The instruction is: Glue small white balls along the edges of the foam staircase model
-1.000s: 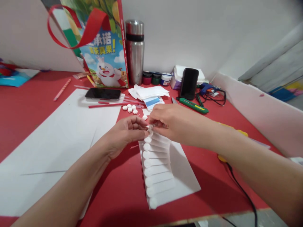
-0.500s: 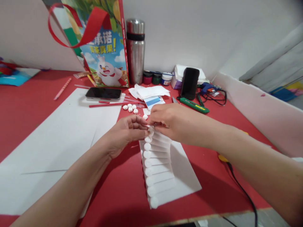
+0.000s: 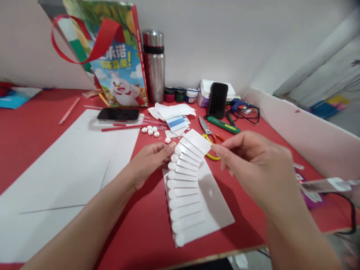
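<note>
Scissors [image 3: 208, 131] beside paper strips [image 3: 184, 174] | flask [image 3: 155, 73] beside bag [image 3: 123, 71] | phone [image 3: 118, 114] on sheet [image 3: 70, 165]

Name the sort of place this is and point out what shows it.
Probably a craft workspace; whether home or school, I cannot tell. Metal scissors with orange and yellow handles, a green plastic utility knife and small round jars, apparently paint, suggest it.

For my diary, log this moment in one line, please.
left hand: at disc row; right hand: at top strip's end; scissors: on table
</note>
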### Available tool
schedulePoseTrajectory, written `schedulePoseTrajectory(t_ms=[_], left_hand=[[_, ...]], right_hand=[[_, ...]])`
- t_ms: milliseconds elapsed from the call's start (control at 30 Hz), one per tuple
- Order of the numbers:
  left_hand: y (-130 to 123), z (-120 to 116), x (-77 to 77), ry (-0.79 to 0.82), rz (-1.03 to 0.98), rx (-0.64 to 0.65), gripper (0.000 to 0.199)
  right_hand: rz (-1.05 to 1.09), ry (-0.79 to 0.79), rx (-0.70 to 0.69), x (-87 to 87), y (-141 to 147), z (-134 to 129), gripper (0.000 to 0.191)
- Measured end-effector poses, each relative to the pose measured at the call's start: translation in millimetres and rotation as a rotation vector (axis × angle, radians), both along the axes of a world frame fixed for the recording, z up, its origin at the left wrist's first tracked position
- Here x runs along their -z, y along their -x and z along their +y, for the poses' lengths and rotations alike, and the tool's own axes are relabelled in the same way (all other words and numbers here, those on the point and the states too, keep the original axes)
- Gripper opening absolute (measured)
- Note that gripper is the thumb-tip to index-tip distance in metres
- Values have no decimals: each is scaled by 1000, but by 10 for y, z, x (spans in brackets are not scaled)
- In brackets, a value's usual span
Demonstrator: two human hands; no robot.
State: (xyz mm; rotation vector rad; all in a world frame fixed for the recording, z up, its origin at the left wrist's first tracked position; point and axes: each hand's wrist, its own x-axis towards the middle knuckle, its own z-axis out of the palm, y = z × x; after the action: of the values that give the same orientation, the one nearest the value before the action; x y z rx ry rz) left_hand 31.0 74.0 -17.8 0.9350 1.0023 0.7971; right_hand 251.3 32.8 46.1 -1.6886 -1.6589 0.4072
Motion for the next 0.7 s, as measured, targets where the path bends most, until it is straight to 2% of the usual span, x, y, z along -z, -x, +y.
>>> schedulePoseTrajectory(t_ms=[100,200,333,500,700], left_hand=[[-23,-11,40,-35,26,-51,37],[-50,-11,53,-64,44,-51,37],[-84,-1,57,-80,45,-105,34],[-64,-3,37,-75,53,-174,32],[-26,-7,-16,-48,72,-200,32]], right_hand=[[73,130,22,225,-34,-113,28],[41,178,-63,331,-36,-126,25],[1,157,-166,344,9,-58,19],[-50,125,-186,343,83,19,16],[-77,139,-209,316,104,33,14]])
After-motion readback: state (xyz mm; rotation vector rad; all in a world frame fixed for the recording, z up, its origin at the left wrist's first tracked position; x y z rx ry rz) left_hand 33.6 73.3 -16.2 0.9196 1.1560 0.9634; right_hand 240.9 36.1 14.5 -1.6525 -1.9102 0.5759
